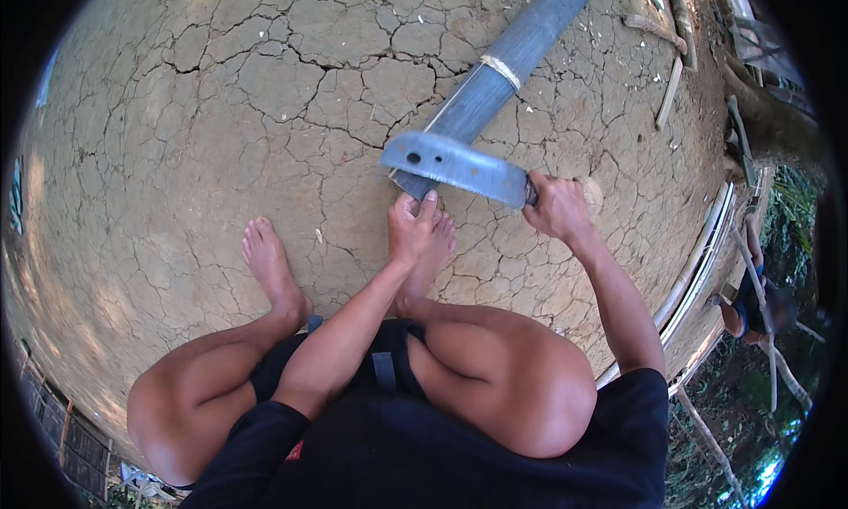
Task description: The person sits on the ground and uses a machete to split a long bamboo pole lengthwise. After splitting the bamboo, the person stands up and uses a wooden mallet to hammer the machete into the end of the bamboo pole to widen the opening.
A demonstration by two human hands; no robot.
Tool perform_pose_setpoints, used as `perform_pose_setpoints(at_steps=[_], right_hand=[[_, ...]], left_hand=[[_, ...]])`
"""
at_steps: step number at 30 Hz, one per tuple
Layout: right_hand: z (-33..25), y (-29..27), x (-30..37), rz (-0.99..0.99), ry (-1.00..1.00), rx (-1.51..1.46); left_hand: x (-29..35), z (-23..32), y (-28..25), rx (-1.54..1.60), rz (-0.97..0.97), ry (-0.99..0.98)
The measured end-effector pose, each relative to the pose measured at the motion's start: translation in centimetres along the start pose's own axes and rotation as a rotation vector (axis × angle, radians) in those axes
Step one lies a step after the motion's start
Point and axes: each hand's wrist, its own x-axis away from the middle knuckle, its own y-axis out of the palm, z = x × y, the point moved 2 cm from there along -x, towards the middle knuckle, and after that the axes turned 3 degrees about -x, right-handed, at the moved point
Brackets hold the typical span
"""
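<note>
A grey bamboo pole (477, 101) lies slantwise on the ground, running from near my feet up to the top right, with a pale ring at one joint. My left hand (412, 229) is closed on its near end, thumb on top. My right hand (559, 207) grips the handle of a broad-bladed machete (464, 167). The wide metal blade has two holes near its tip and lies across the pole just beyond my left fingers, hiding part of it. Whether the edge touches the bamboo I cannot tell. The handle's round, pale wooden butt (590, 196) sticks out past my right hand.
Cracked, dry earth (291, 94) surrounds my bare feet (270, 260). Long pale poles (702, 253) lie at the right. Wood pieces (670, 92) and a thick trunk or root (768, 112) are at the upper right. Another person (751, 301) is at the far right among sticks.
</note>
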Motion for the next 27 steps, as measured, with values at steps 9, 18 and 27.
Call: perform_pose_setpoints(at_steps=[9,18,27], right_hand=[[2.3,-4.7,-2.2,0.205,0.433,-0.247],[0.8,2.3,-2.5,0.23,0.076,-0.192],[2.9,-0.6,-3.4,0.032,0.012,-0.082]], left_hand=[[-3.9,2.8,-1.1,0.624,0.04,-0.403],[-2.3,2.9,-1.2,0.413,0.168,-0.065],[-1.5,2.2,-0.7,0.28,0.138,0.035]])
